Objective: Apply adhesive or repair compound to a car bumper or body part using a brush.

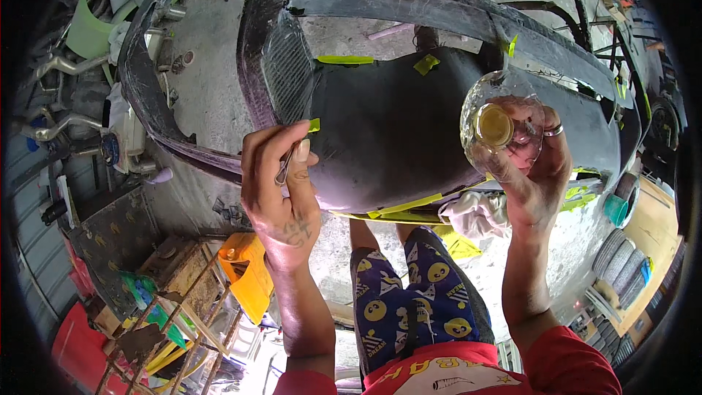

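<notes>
My right hand (537, 183) is wrapped around a clear plastic cup (472, 106) with a crinkled wall and an amber-yellow round patch inside it. Whether that patch is liquid or the cup's base I cannot tell. My left hand (281, 190) is closed in a pinch, and a small, shiny metal loop (281, 173) shows between thumb and fingers; the rest of it is hidden. Below both hands lies a large dark car bumper (395, 132), sanded to patchy grey, with strips of yellow-green tape (345, 60) along its edges. A mesh-like patch (287, 73) covers its left corner.
A white cloth (475, 213) rests at the bumper's near edge. Another dark bumper frame (142, 80) curves along the left, beside metal exhaust pipes (69, 66). A rusty rack (172, 329) and an orange container (245, 274) stand at lower left. Sandpaper-like rolls (621, 267) sit at right.
</notes>
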A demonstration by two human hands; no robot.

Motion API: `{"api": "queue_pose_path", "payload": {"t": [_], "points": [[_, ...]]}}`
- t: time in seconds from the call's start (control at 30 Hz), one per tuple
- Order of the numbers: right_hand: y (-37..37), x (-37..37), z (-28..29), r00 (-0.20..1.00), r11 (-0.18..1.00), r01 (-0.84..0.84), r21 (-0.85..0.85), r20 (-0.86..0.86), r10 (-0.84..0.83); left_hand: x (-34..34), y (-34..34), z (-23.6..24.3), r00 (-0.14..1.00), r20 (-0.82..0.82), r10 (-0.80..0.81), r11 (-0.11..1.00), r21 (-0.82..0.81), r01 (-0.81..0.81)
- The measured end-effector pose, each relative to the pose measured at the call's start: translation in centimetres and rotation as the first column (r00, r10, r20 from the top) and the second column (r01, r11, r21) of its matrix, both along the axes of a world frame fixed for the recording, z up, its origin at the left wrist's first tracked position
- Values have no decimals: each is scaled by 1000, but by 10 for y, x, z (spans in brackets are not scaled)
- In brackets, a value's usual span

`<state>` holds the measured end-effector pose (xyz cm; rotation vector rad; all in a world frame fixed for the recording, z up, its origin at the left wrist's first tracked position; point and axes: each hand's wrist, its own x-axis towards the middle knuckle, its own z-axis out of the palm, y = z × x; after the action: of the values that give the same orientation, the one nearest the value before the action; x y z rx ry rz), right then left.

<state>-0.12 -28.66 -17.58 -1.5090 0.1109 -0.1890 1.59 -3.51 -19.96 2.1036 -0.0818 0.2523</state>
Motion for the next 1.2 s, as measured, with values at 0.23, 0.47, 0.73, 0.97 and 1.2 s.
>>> {"api": "queue_pose_path", "payload": {"t": [0.23,0.47,0.73,0.97,1.2], "points": [[1,1,1,1000,1000,4,-3,-5,-4,6,7,10,997,-49,-65,996,63,68],[1,2,3,1000,1000,14,-3,-4,-14,8,3,18,989,-148,15,999,-36,-20],[-3,2,2,1000,1000,14,-1,-3,-14,7,1,12,973,-206,109,974,-173,-146],[-3,1,0,1000,1000,5,-11,13,-5,6,3,10,975,-151,160,969,-166,-185],[-4,0,1,1000,1000,7,-15,9,-7,4,0,8,970,-175,168,966,-168,-198]]}}
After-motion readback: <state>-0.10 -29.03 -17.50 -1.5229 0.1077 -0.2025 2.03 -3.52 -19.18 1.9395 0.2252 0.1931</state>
